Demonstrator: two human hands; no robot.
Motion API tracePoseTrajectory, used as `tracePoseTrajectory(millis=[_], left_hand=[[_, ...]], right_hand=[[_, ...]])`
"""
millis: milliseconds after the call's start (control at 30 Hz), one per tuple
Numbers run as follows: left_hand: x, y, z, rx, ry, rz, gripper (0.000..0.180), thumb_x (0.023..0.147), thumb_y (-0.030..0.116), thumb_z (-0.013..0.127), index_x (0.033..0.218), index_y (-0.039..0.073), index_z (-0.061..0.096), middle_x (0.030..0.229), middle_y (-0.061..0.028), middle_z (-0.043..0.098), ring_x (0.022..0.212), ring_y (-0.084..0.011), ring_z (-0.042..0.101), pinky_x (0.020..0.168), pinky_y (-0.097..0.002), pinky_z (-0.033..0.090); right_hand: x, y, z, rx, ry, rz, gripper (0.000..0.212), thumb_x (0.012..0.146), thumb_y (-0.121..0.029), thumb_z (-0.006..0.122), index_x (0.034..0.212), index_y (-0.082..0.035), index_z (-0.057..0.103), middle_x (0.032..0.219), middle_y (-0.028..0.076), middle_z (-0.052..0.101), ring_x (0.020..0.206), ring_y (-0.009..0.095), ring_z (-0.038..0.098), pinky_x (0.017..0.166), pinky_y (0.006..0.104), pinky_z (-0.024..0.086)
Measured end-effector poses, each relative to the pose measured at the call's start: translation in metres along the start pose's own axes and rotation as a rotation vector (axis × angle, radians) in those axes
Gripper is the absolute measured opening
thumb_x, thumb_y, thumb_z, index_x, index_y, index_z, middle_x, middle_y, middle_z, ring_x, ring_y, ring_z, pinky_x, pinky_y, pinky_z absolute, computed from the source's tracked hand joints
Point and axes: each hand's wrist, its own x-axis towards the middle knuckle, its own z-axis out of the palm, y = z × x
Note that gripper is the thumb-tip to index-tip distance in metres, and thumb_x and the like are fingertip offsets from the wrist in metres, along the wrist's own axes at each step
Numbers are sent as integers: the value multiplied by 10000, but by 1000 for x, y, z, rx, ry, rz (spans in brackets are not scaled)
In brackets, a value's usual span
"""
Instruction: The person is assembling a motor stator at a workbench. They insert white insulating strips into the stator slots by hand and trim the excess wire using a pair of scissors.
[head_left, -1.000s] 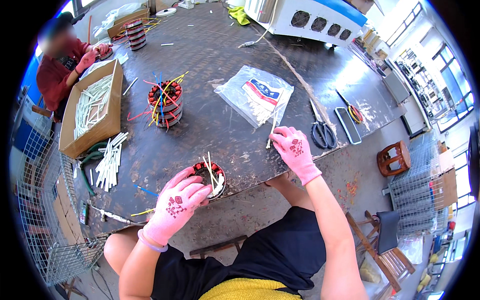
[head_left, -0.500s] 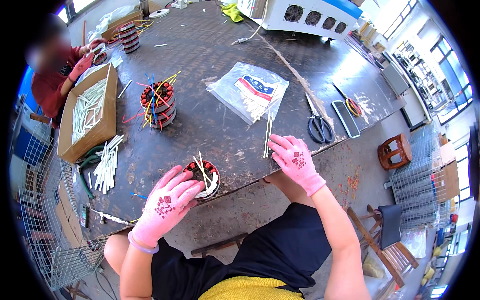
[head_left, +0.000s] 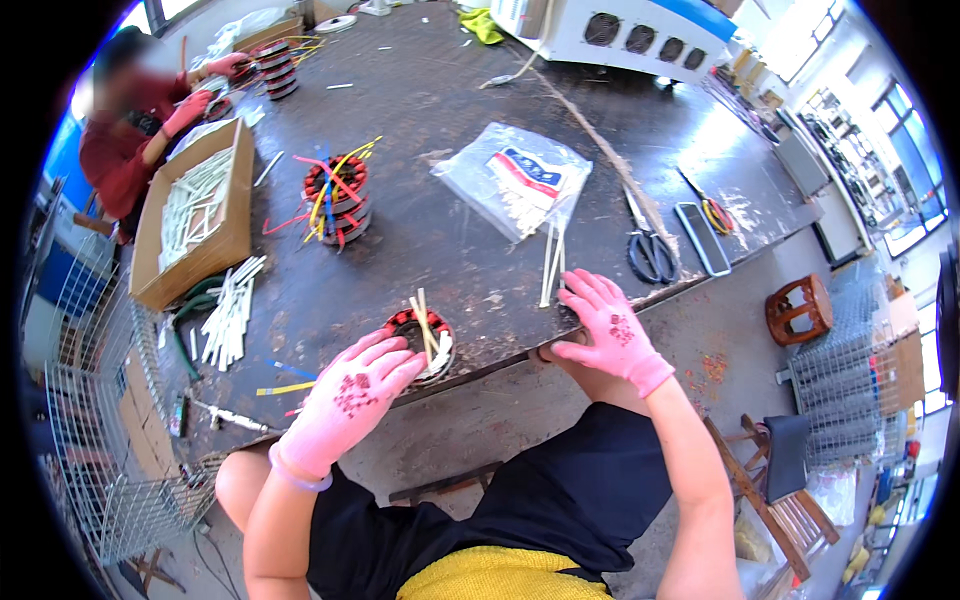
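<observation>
A round motor stator [head_left: 402,318] with red windings lies at the table's near edge. My left hand [head_left: 355,395], in a pink glove, is closed over its left side and hides part of it. Thin pale sticks [head_left: 424,318] lean out of the stator, and white pieces line its right side. My right hand [head_left: 612,335], also pink-gloved, is open at the table edge, fingers stretched. Its fingertips are just beside a few thin white sticks [head_left: 552,268] lying below a clear plastic bag [head_left: 470,185] of white pieces; whether they touch is hard to tell.
A stack of wired stators [head_left: 338,205] stands left of the bag. A cardboard box [head_left: 243,190] of white tubes and a loose tube pile [head_left: 232,312] are further left. Scissors [head_left: 650,255], a phone [head_left: 703,240] and pliers [head_left: 715,215] lie right. A co-worker [head_left: 125,150] sits far left.
The view has shifted slightly, moving the table's things to the right in the picture. My right fingers have spread a little, with the thumb further from them. My left hand stays at the stator.
</observation>
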Motion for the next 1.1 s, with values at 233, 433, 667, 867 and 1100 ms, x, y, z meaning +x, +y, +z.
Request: tracePoseTrajectory(millis=[233, 433, 667, 867, 1100], left_hand=[[2, -3, -7, -95, -29, -24, 443, 786, 116, 678, 1223, 68, 618, 1205, -142, 648, 1220, -330, 574, 1080, -441, 439], [3, 2, 11, -109, 127, -76, 404, 761, 234, 792, 1113, 75, 675, 1112, -122, 675, 1155, -312, 607, 1066, -456, 448], [-4, -6, 17, -90, 162, -42, 346, 683, 78, 760, 1017, 110, 675, 1028, -68, 692, 1151, -269, 616, 1125, -488, 398], [-14, -9, 0, -96, 67, -66, 339, 693, 35, 728, 1016, 104, 648, 1070, -37, 665, 1226, -267, 571, 1160, -546, 335], [-8, 1, 2, -103, 122, -99, 356, 680, 154, 823, 966, 87, 621, 1083, -51, 639, 1224, -292, 561, 1164, -565, 320]], right_hand=[[-7, 7, 3, 38, 36, -96, 581, 701, -205, 788, 1226, -73, 577, 1350, 93, 573, 1276, 339, 502, 1093, 491, 384], [-17, 7, 10, 17, 178, -112, 297, 741, -113, 740, 1029, -103, 667, 1148, 39, 660, 1087, 272, 601, 957, 433, 474], [-24, -25, 1, 302, 433, 93, 134, 831, -41, 708, 941, -65, 634, 1052, 76, 710, 819, 218, 680, 741, 345, 550], [-38, -123, -28, 1117, 192, 149, 116, 863, 47, 610, 801, -48, 587, 1103, 129, 710, 784, 185, 699, 655, 289, 551], [-28, -143, -21, 724, -29, -96, 134, 702, -104, 700, 806, -117, 616, 1126, 73, 690, 805, 269, 680, 641, 341, 535]])
